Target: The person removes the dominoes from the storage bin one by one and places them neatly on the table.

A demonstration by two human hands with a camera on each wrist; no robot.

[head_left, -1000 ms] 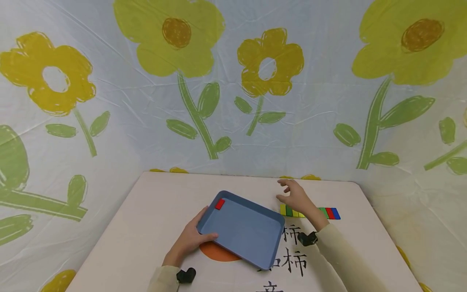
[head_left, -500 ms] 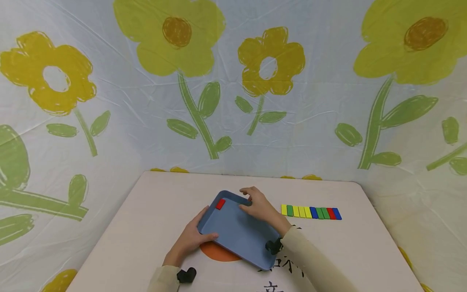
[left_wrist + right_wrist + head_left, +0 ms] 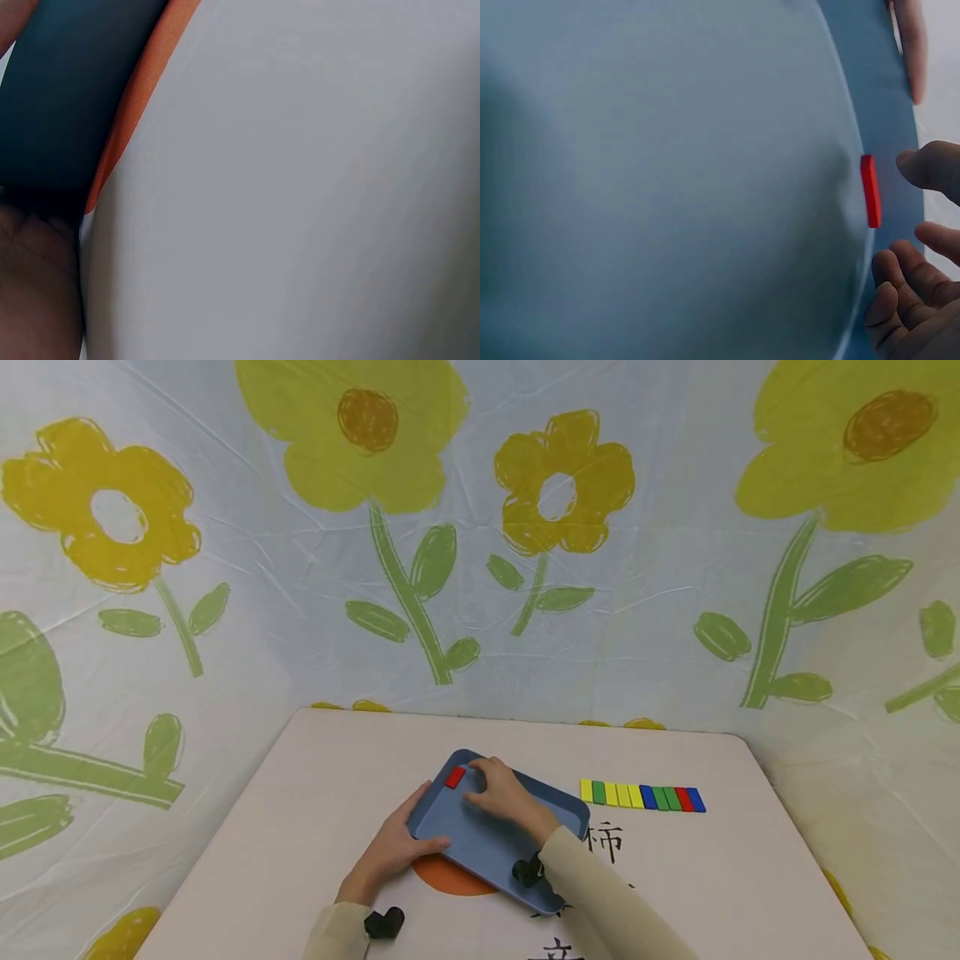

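A blue rectangular tray (image 3: pixel 453 818) stands at an angle, and my left hand (image 3: pixel 393 845) grips its left side, thumb over the rim and fingers along the outer edge. Inside its upper left corner lies one small red tile (image 3: pixel 455 777). Over the tray, just right of that tile, is my right hand (image 3: pixel 504 793), thumb and forefinger apart with nothing between them. In the right wrist view the red tile (image 3: pixel 871 191) shows close to the thumb, not touched. The left wrist view catches only the tray's side (image 3: pixel 67 90) and part of the left hand (image 3: pixel 37 292).
On the white table, right of the tray, a row of yellow, green, blue and red tiles (image 3: pixel 642 796) lies side by side. An orange printed shape (image 3: pixel 453 878) and black characters (image 3: pixel 604 841) show around the tray. A flowered cloth (image 3: pixel 637 635) hangs behind.
My right hand has moved left from above the tile row to over the tray, close to the red tile. The left hand and the tray have stayed in place.
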